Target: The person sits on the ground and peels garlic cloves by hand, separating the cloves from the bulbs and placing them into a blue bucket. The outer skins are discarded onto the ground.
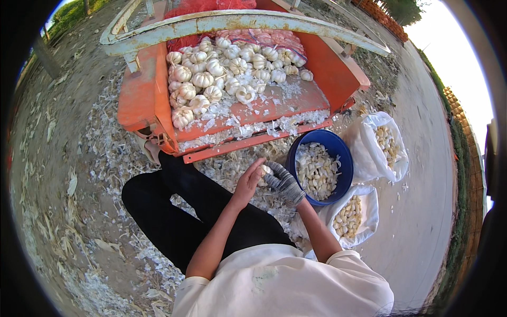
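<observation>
A garlic bulb (pixel 265 170) is held between my two hands, just left of a blue bucket (pixel 292 158). My bare left hand (pixel 248 180) is around its left side, while my right hand (pixel 286 184), in a grey knit glove, grips it from the right; the fingers partly hide it. Inside the bucket lie loose garlic cloves (pixel 317 172) with bits of skin. Whole garlic bulbs (pixel 214 67) are heaped ahead of me on an orange metal bed (pixel 285 101), beside a red mesh sack (pixel 273 37).
Two white sacks (pixel 358 152) of cloves stand to the right of the bucket, one (pixel 370 230) nearer me. A rusty pale metal rail (pixel 245 20) crosses above the bed. Papery garlic skins (pixel 115 130) litter the ground. A paved road (pixel 420 158) runs along the right.
</observation>
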The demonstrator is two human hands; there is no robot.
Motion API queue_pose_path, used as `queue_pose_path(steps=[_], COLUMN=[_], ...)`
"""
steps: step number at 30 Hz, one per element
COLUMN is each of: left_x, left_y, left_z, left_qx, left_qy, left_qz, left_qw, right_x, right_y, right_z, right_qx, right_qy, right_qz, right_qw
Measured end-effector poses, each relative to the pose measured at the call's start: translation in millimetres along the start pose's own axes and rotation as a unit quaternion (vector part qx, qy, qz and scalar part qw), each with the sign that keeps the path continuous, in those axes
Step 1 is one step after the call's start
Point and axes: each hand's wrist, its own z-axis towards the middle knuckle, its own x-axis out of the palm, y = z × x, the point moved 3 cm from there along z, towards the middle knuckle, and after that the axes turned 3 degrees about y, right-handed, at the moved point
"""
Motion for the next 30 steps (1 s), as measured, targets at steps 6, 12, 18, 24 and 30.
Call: queue_pose_path(steps=[6,12,18,24,30], left_x=[8,11,48,70,57], left_y=[17,24,21,32,47], left_z=[-10,-8,6,12,2], left_qx=[-0.098,-0.152,-0.213,-0.191,-0.269], left_qy=[-0.019,-0.016,0.034,0.032,0.05], left_qz=[-0.275,-0.282,-0.101,-0.002,-0.143], left_qw=[0.956,0.947,0.971,0.981,0.951], right_x=[20,-23,-51,-66,-39], right_y=[-11,3,13,-5,-52], right_z=[-7,-16,-32,-45,-46], right_qx=[-0.077,-0.026,-0.017,-0.045,-0.019], right_qy=[-0.119,-0.048,0.006,0.014,-0.08], right_qz=[0.032,-0.054,-0.203,-0.338,0.052], right_qw=[0.989,0.997,0.979,0.94,0.995])
